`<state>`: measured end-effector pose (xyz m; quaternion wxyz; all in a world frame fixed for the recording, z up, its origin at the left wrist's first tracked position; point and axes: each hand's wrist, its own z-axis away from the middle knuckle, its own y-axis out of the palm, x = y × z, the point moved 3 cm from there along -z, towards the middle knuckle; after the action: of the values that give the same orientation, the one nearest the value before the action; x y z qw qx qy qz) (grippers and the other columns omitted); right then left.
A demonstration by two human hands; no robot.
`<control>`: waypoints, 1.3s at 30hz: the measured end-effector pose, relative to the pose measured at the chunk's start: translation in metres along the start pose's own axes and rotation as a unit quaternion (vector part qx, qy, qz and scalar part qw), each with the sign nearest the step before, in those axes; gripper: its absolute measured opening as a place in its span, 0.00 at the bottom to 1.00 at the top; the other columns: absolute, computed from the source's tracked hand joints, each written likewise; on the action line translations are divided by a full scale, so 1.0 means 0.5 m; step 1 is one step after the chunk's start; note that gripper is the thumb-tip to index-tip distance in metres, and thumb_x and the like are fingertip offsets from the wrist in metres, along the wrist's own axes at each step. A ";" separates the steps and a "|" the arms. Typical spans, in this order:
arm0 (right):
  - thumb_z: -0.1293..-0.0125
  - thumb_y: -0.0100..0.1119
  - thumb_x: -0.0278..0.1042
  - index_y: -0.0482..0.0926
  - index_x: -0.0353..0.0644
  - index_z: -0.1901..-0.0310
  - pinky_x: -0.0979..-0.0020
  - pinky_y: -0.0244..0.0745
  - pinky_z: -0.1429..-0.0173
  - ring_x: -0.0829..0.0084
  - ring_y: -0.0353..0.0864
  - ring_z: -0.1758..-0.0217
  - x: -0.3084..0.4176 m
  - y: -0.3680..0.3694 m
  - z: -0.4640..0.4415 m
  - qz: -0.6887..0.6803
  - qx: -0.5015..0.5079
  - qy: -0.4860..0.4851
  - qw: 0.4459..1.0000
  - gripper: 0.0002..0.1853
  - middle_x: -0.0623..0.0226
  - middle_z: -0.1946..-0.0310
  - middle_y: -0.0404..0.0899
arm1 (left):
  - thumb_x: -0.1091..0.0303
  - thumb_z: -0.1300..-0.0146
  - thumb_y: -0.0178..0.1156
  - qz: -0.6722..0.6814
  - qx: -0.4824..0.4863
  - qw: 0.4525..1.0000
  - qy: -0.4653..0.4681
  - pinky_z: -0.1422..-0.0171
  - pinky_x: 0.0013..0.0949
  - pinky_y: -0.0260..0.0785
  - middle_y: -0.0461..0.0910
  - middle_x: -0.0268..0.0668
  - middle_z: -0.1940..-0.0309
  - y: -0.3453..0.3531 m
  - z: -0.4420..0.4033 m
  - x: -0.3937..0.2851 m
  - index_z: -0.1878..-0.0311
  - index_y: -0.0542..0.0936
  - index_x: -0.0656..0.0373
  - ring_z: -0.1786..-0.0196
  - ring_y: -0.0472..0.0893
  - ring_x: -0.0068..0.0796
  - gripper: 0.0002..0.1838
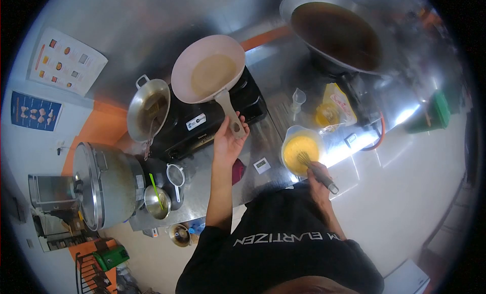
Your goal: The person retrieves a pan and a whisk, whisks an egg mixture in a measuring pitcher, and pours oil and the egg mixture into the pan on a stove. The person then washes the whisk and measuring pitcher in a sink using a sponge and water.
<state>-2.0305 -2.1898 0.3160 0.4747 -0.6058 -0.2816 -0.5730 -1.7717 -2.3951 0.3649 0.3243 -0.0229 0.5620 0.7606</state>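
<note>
Pan [182, 73] in the upper middle of the frame, over the black stove [210, 129], and the danger I'd call is a spill: a twist of your left hand [227, 141] could tip what looks like a shallow pool [213, 73] in its base, while a hard stroke from your right hand [317, 190] might slop the yellow mix [295, 151] over the rim of the bowl [316, 133]. Left fingers are clamped round the tail of the handle [224, 100], the pan's body beyond them, frame-upward; right fingers, right of centre, grip the whisk [328, 183], wires down in that mix!
</note>
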 end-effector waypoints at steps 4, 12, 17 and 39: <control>0.36 0.69 0.34 0.81 0.40 0.50 0.75 0.72 0.58 0.80 0.77 0.59 -0.041 -0.012 -0.010 0.004 -0.044 -0.040 0.998 0.15 0.69 0.58 0.82 | 0.59 0.25 0.53 0.003 -0.012 1.000 0.007 0.40 0.41 0.75 0.79 0.44 0.50 0.014 0.007 0.003 0.40 0.73 0.63 0.50 0.80 0.39 0.19; 0.39 0.72 0.31 0.82 0.36 0.51 0.75 0.71 0.55 0.79 0.77 0.54 -0.057 -0.062 -0.048 -0.037 -0.057 0.007 0.998 0.16 0.68 0.57 0.81 | 0.64 0.24 0.51 0.160 0.037 0.985 -0.048 0.69 0.25 0.62 0.68 0.31 0.67 0.031 0.001 -0.032 0.43 0.71 0.65 0.73 0.65 0.20 0.15; 0.39 0.70 0.28 0.81 0.36 0.53 0.80 0.67 0.67 0.83 0.75 0.69 -0.010 -0.099 -0.082 -0.095 -0.032 -0.053 0.994 0.14 0.68 0.63 0.82 | 0.66 0.23 0.49 0.258 0.035 0.964 -0.053 0.71 0.23 0.59 0.66 0.32 0.68 0.116 0.057 -0.087 0.40 0.67 0.69 0.73 0.64 0.19 0.17; 0.39 0.67 0.27 0.78 0.29 0.48 0.75 0.71 0.47 0.76 0.79 0.56 0.339 0.006 -0.098 -0.088 -0.115 -0.112 0.983 0.19 0.65 0.56 0.81 | 0.69 0.27 0.53 0.064 0.095 0.993 -0.020 0.83 0.20 0.49 0.63 0.24 0.75 -0.020 0.025 -0.111 0.42 0.74 0.54 0.83 0.58 0.11 0.13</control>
<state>-2.0173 -2.2694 0.4730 0.3144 -0.6897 -0.3176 -0.5697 -1.7185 -2.4086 0.3832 0.2874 0.0594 0.6254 0.7230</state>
